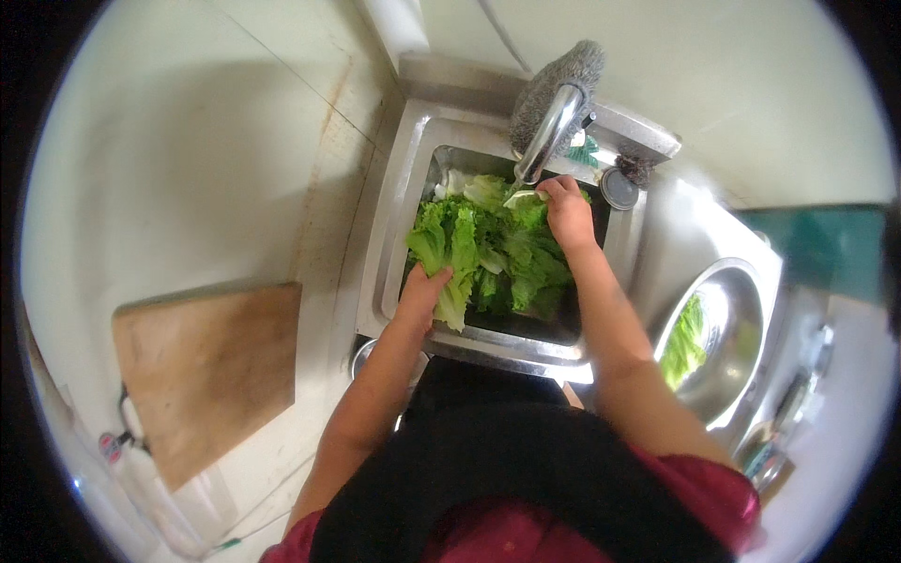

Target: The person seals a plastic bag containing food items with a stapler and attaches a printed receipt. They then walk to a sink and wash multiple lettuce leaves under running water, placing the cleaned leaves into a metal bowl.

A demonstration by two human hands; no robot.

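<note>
Green lettuce leaves [516, 253] fill much of the steel sink basin [392, 235]. At the basin's near left, my left hand [424, 296] is closed around the lower end of some lettuce leaves [449, 239]. Close to the spout of the chrome faucet [556, 127], my right hand [569, 218] pinches the pale end of a lettuce leaf [526, 197]. Its fingertips are bent over that end, and the rest of the leaf merges with the pile. Dark shadow hides the basin's bottom.
A grey cloth [568, 75] drapes over the faucet's back. Beside it on the sink ledge are a round lidded container [618, 190] and a dark scrubber [636, 169]. A steel bowl [741, 324] with lettuce [685, 342] stands right; a wooden board [211, 375] lies left.
</note>
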